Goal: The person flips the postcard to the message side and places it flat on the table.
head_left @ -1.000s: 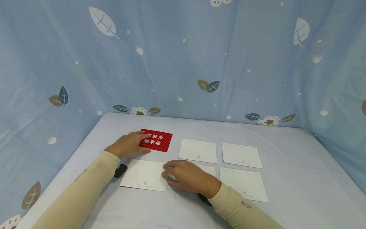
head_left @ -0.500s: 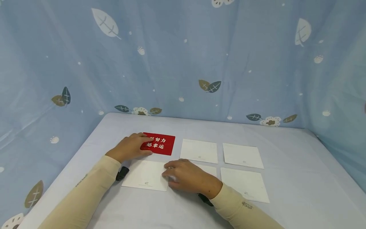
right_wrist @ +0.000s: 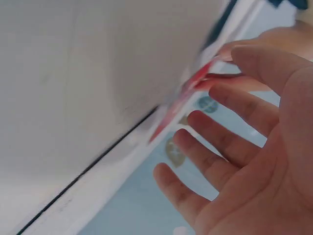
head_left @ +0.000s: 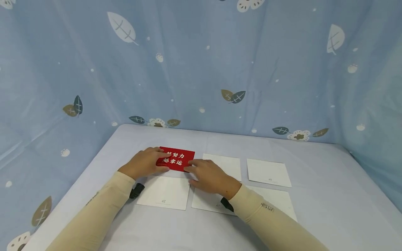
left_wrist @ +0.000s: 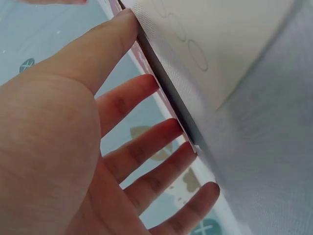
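Observation:
A red card (head_left: 179, 156) with two lines of white characters lies face up at the back left of the table. My left hand (head_left: 142, 164) rests on its left end, fingertips on top and thumb by the near edge. In the left wrist view the left hand (left_wrist: 98, 132) has fingers spread and nearly straight along the card's edge. My right hand (head_left: 213, 177) reaches to the card's right end with fingers extended; in the right wrist view the right hand (right_wrist: 254, 142) appears loosely spread, and exact contact is unclear.
White cards lie around: front left (head_left: 164, 193), front middle (head_left: 205, 202), front right (head_left: 279, 198), back middle (head_left: 223, 164) and back right (head_left: 268, 172). My right forearm covers parts of the front ones. A blue patterned curtain (head_left: 201, 69) stands behind the white-covered table (head_left: 329, 181).
The red card has slid slightly toward me under my left hand. My right hand has left the front row of white cards and moved forward to the red card's right end.

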The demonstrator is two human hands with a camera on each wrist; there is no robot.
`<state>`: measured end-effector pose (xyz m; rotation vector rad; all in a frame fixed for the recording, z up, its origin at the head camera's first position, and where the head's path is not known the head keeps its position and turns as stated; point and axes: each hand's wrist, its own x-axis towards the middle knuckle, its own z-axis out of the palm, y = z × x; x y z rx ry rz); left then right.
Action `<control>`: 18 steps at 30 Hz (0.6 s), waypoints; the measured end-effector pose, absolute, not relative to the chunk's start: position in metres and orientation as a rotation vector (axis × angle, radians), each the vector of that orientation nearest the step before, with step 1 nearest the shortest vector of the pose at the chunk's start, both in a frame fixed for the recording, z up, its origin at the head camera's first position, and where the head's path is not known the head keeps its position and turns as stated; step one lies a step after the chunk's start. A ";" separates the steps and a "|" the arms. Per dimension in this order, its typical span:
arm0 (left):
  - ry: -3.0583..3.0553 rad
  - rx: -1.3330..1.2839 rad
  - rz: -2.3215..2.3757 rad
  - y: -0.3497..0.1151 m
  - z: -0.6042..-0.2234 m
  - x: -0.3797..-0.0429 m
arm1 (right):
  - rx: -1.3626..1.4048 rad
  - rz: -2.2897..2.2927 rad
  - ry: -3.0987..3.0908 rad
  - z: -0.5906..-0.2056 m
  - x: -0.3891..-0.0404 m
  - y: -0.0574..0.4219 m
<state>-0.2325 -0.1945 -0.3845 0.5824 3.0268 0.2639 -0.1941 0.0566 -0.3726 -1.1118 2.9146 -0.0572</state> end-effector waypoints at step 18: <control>3.011 0.635 0.299 -0.201 -0.386 -0.231 | -1.043 0.081 2.798 -0.371 -0.223 0.048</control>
